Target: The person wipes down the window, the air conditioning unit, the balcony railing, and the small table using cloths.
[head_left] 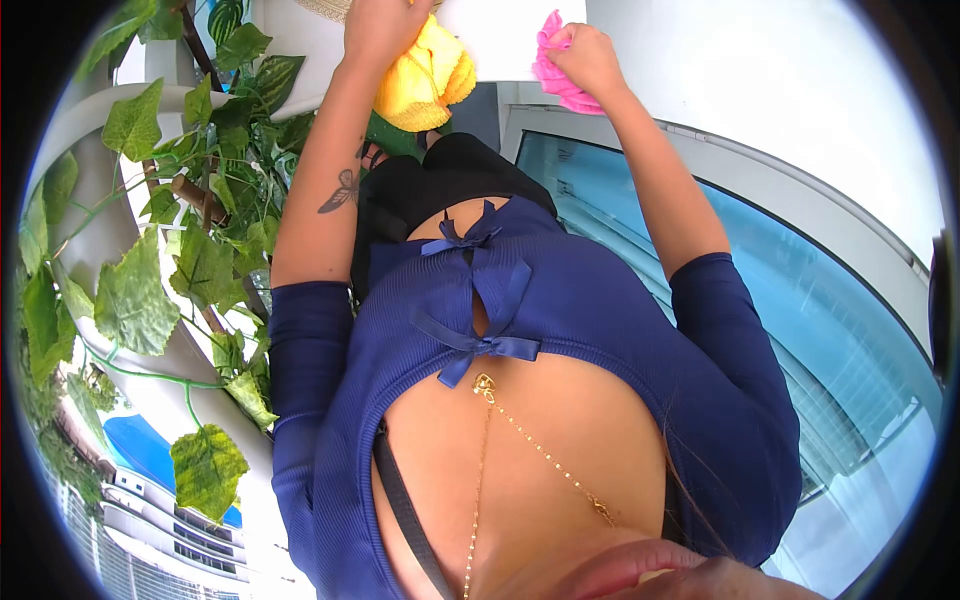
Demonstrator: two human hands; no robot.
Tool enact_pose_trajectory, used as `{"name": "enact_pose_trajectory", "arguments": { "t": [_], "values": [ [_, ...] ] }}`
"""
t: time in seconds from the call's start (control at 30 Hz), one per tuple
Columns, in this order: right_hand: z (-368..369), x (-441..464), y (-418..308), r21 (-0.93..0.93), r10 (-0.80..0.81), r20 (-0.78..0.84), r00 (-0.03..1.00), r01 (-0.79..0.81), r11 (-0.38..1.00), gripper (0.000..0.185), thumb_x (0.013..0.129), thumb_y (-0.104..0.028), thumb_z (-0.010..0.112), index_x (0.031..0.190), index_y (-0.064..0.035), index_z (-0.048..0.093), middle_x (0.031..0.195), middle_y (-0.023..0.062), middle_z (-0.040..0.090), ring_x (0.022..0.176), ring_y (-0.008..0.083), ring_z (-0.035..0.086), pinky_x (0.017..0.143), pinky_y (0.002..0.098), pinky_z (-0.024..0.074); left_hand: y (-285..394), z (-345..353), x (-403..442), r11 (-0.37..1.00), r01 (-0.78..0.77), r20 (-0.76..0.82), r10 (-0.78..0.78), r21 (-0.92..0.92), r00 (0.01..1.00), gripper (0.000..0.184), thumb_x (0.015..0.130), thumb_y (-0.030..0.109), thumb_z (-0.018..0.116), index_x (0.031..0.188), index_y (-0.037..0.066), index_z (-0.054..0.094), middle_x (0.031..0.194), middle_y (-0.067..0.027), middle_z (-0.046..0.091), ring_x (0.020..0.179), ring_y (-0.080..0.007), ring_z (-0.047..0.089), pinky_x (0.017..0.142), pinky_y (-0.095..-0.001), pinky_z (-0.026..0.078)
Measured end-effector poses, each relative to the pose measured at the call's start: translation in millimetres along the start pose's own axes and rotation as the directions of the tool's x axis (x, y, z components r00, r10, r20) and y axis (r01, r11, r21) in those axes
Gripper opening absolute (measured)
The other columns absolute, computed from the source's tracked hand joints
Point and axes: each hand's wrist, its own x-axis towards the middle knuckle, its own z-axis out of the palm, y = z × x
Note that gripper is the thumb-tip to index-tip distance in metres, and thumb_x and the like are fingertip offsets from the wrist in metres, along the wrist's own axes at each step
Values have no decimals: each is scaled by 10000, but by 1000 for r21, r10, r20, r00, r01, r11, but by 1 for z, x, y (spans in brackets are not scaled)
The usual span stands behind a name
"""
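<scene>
My left hand, cut off in part by the top edge, is closed on a yellow cloth with a scalloped edge. The cloth hangs bunched below the fingers, in front of a white surface. To the right, my right hand is closed round a crumpled pink cloth. This cloth lies at the right part of the same white surface, and the hand's back faces me. Both arms stretch forward. The fingertips of my left hand are mostly out of view.
Leafy vines climb a white railing close to my left arm. A framed glass pane runs along my right side. The woven rim of a straw item shows at the top. Green flooring lies near my feet.
</scene>
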Motion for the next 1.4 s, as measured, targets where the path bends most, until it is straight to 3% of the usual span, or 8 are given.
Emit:
{"name": "enact_pose_trajectory", "arguments": {
  "t": [0.83, 0.97, 1.03, 1.1, 1.17, 1.23, 1.3, 1.4],
  "values": [
    [9, -11, 32, -80, -141, -224, 964, 126, 989, 114, 709, -56, 666, 814, -12, 656, 893, 175, 613, 885, 351, 600, 821, 425, 488, 1, 0, -2, 997, 23, 27, -22, -73, 999, 195, 861, 196, 630, 905, 6, 642, 738, -175, 658, 686, -329, 649, 623, -371, 494],
    [-27, -4, 31, -16, -132, -331, 934, 134, 991, 140, 725, -91, 685, 859, -50, 684, 929, 133, 620, 880, 320, 607, 814, 401, 493, -2, -4, 8, 978, 102, 88, -87, -179, 992, 187, 860, 190, 636, 912, 11, 650, 736, -178, 656, 711, -330, 657, 625, -375, 494],
    [-35, -16, 1, 297, -51, -460, 887, 208, 932, 174, 748, -110, 683, 913, -54, 695, 981, 115, 623, 902, 291, 604, 825, 384, 488, -1, -11, 20, 954, 187, 185, -145, -233, 972, 190, 855, 198, 636, 901, 14, 652, 731, -177, 654, 713, -338, 653, 625, -384, 494],
    [-7, -23, -44, 338, -245, -450, 859, 417, 843, 177, 782, -120, 660, 947, -73, 703, 1025, 109, 626, 964, 275, 586, 877, 391, 464, -4, -19, 31, 926, 275, 309, -190, -260, 932, 193, 851, 206, 636, 889, 17, 655, 725, -177, 651, 716, -346, 649, 625, -393, 493],
    [43, -25, -94, 162, -506, -414, 756, 609, 777, 209, 790, -147, 611, 939, -18, 680, 1071, 98, 628, 1052, 284, 544, 946, 436, 415, -11, -24, 57, 986, 165, 398, -139, -32, 907, 335, 869, 361, 655, 973, 42, 657, 661, -43, 608, 600, -115, 585, 579, -274, 465],
    [64, -16, -120, 39, -537, -544, 644, 659, 751, 259, 768, -61, 569, 1000, 36, 631, 1147, 124, 602, 1114, 294, 524, 962, 408, 416, 4, -36, 65, 993, 113, 424, -120, 42, 897, 343, 873, 368, 649, 964, 37, 652, 645, -21, 561, 581, -97, 533, 559, -270, 443],
    [48, 18, -85, 183, -621, -481, 620, 763, 620, 253, 769, -44, 552, 998, -5, 651, 1119, 93, 623, 1057, 276, 558, 937, 388, 432, 12, -44, 77, 992, 53, 439, -100, 118, 893, 352, 877, 375, 644, 955, 32, 647, 628, 1, 514, 561, -79, 481, 538, -266, 421],
    [6, 90, 25, -125, -518, -486, 704, 531, 838, 248, 773, -91, 575, 980, -124, 707, 1101, 78, 647, 955, 257, 589, 878, 369, 467, 14, -46, 74, 982, 155, 451, -186, 104, 873, 327, 885, 346, 647, 955, 26, 642, 667, 11, 534, 565, -73, 458, 537, -255, 411]
  ]
}}
